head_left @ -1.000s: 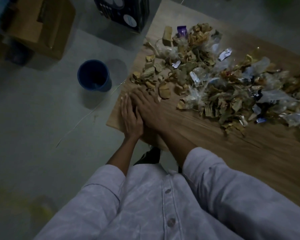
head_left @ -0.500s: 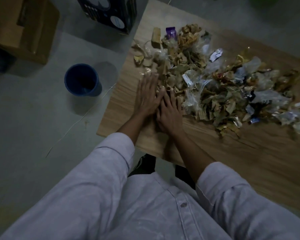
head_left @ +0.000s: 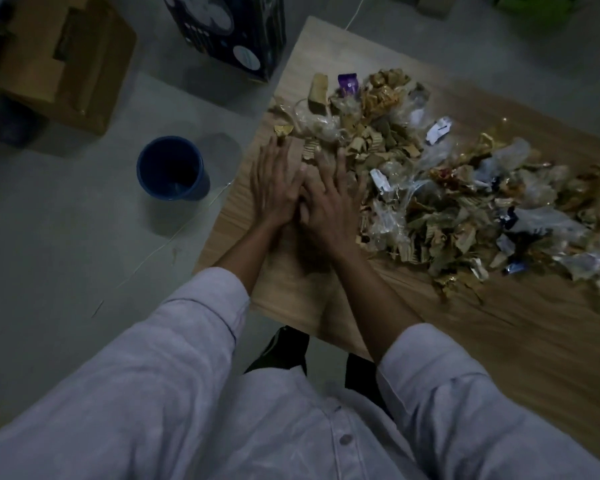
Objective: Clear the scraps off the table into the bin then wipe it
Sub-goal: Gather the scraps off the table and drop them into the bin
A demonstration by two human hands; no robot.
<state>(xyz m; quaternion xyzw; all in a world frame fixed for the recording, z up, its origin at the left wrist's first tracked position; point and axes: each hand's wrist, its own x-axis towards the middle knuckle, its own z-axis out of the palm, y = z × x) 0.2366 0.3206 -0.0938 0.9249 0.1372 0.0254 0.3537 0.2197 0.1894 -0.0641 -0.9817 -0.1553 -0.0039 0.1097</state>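
Both hands are lying farther along the table (head_left: 499, 341) than a second ago. Then they were sitting at its near left corner, clear of the scraps (head_left: 430, 202); now their fingertips are meeting the edge of the heap.

The left hand (head_left: 274, 188) is pressing palm down on the wood near the table's left edge. Its fingers are reaching straight and slightly spread toward a small gold piece (head_left: 283, 129), and it is gripping nothing. The right hand (head_left: 329, 206) is lying flat beside it, farther in from that edge. It is overlapping the thumb side of the left hand, and its straight fingers are pushing into the crumpled brown paper. It too is holding nothing.

The scraps are spreading from the fingertips across the middle of the table toward its right end. They are a loose mass of torn brown paper, clear plastic and foil, with a purple wrapper (head_left: 347, 83) sitting toward the table's far edge.

The bin (head_left: 170, 168), dark blue and open-topped, is standing on the floor just off the table's left edge, apart from both hands. A dark printed box (head_left: 229, 29) is standing by the table's far left corner, and a cardboard box (head_left: 56, 64) is sitting on the floor well to the table's left.
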